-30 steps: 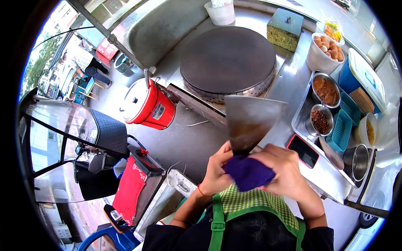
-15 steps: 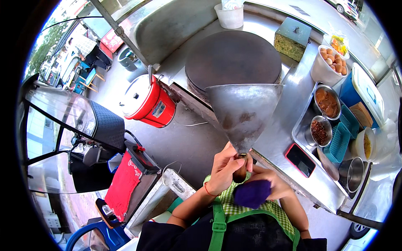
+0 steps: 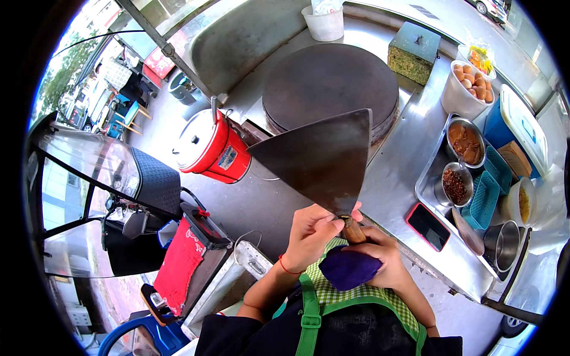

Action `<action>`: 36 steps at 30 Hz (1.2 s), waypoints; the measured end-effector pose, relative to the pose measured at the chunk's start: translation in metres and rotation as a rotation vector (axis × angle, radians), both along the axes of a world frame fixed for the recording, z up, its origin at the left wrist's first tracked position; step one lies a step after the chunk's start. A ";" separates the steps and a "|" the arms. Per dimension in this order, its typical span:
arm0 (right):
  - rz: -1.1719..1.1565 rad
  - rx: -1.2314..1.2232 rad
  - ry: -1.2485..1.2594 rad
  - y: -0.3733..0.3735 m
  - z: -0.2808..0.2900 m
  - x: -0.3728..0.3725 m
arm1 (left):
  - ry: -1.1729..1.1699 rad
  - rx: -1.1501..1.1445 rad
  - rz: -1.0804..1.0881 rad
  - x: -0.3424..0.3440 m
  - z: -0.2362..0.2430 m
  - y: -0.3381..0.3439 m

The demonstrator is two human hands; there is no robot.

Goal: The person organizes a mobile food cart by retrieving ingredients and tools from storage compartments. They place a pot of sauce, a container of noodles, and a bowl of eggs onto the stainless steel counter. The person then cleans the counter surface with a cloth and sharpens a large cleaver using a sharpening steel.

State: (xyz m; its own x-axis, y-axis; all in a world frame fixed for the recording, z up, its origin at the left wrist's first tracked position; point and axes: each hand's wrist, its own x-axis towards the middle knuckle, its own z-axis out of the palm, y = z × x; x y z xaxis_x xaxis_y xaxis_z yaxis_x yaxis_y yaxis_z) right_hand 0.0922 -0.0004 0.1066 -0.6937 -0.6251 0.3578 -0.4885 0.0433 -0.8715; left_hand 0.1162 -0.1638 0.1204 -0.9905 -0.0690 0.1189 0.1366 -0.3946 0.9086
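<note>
Ahead of my body is a wide scraper (image 3: 320, 157) with a flared metal blade and a short wooden handle (image 3: 354, 232). My left hand (image 3: 310, 237) pinches it where the blade narrows into the handle. A dark purple cloth (image 3: 349, 267) is gripped in my right hand (image 3: 386, 258), whose fingers meet the handle's lower end. Beyond the blade lies a round dark griddle (image 3: 331, 83), partly covered by the blade's upper corner. A green checked apron (image 3: 380, 298) is behind the hands.
To the right, a phone (image 3: 428, 226) lies near a metal tray holding a sauce bowl (image 3: 466, 142), a bowl of reddish bits (image 3: 455, 184) and teal baskets (image 3: 480, 202). Eggs fill a white bucket (image 3: 463, 98). A lidded red bucket (image 3: 219, 151) stands left; a red cloth (image 3: 178, 261) covers a seat.
The scraper has turned: its blade leans left and shows a darker face. My right hand, blurred before, has come closer to the handle with the purple cloth.
</note>
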 end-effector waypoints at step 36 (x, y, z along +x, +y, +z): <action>-0.112 0.013 0.106 0.005 -0.008 -0.005 | -0.122 0.130 -0.009 -0.004 0.001 0.011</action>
State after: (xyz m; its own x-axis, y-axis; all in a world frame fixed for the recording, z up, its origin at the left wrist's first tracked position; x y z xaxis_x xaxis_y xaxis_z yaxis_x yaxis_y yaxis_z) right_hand 0.0868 0.0044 0.0983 -0.7181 -0.5508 0.4253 -0.5693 0.1135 -0.8142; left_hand 0.1127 -0.1527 0.1216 -0.9977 -0.0669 -0.0114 0.0244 -0.5105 0.8595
